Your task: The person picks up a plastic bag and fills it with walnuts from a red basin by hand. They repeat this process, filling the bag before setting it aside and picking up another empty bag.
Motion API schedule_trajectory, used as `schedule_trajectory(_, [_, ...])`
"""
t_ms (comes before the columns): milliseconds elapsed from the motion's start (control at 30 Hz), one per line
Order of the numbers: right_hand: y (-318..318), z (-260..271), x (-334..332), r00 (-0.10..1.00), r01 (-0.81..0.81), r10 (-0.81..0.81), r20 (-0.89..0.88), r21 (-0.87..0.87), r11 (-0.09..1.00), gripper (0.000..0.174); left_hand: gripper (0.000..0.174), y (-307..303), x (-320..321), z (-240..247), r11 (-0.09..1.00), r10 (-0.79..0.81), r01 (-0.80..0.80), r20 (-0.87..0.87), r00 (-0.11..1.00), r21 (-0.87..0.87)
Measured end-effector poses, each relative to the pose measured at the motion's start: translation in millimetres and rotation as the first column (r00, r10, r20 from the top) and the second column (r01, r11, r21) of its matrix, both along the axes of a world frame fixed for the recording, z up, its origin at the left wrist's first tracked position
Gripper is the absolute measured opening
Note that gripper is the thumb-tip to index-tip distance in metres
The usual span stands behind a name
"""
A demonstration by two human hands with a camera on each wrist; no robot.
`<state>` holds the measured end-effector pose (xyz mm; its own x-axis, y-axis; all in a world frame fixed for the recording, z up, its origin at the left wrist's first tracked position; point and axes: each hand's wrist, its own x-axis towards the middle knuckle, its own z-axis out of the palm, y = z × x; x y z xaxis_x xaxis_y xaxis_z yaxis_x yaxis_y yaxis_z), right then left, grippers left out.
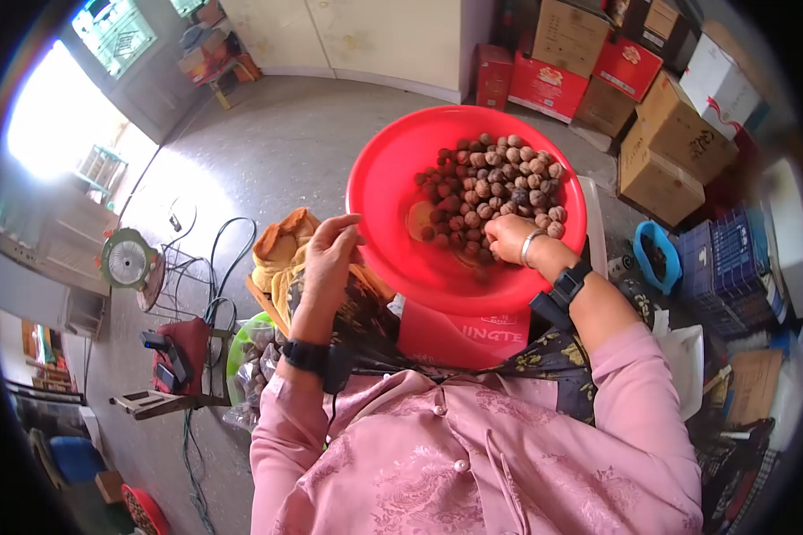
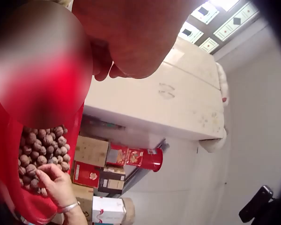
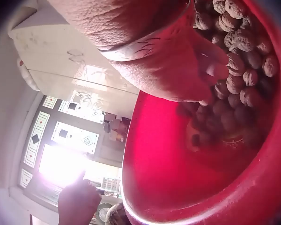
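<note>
A large red plastic basin (image 1: pixel 379 192) holds a heap of brown walnuts (image 1: pixel 509 169), piled toward its far right side. My right hand (image 1: pixel 509 238) reaches down into the basin, its bent fingers among the walnuts at the near edge of the heap. In the left wrist view the thumb and fingers of this right hand (image 2: pixel 55 185) touch the walnuts (image 2: pixel 41 147); whether they pinch one I cannot tell. My left hand (image 1: pixel 328 254) is at the basin's left side, fingers loosely bent, fingertips right at the rim. The right wrist view shows this left hand (image 3: pixel 79 202) outside the basin.
Beneath the basin stands a red box (image 1: pixel 455 334) with white lettering. A yellow cloth (image 1: pixel 281 245) and a green tub (image 1: pixel 241 352) with a plastic bag are at the left. A fan (image 1: pixel 128 260) and cables stand farther left. Cartons (image 1: pixel 660 169) and a blue crate (image 1: pixel 723 267) line the right.
</note>
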<state>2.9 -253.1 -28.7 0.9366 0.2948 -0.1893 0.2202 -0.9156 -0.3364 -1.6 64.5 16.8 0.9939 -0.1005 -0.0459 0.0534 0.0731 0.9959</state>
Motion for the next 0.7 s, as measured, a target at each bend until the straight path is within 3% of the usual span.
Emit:
schedule_trajectory(233, [0.8,9.1,1.7,0.972,-0.082,0.070,0.226,0.043,0.996,0.012,0.023,-66.9,23.3,-42.1,0.978,-0.198,0.201,-0.061,0.978,0.052])
schedule_trajectory(300, [-1.9,-3.2,8.1,0.966,-0.031,0.012,0.257,0.069,0.997,0.012,0.022,-81.9,30.3,-57.7,0.987,-0.158,0.157,-0.118,0.980,-0.011])
schedule_trajectory(367, [0.3,25.4,-2.6,0.937,0.015,-0.059,0.344,0.129,0.991,0.011,0.020,-87.5,36.9,-70.7,0.987,-0.134,0.147,-0.159,0.978,0.073])
schedule_trajectory(467, [-13.4,55.2,-8.9,0.898,0.010,-0.168,0.406,0.362,0.932,0.011,0.019,-88.4,45.7,-83.6,0.983,-0.147,0.162,-0.163,0.976,0.085])
schedule_trajectory(567, [-40.6,85.7,-32.2,0.764,-0.030,-0.271,0.586,0.452,0.892,0.007,0.021,-82.0,46.5,-84.8,0.981,-0.179,0.187,-0.142,0.974,0.045])
schedule_trajectory(633, [-60.9,115.0,-74.7,0.794,0.155,-0.462,0.395,0.603,0.782,0.007,0.022,-77.3,48.9,-88.1,0.980,-0.195,0.197,-0.123,0.973,0.007])
schedule_trajectory(700, [-94.4,123.6,-118.9,0.688,0.267,-0.545,0.479,0.531,0.804,0.006,0.021,-77.0,49.8,-91.0,0.982,-0.186,0.187,-0.093,0.978,0.007])
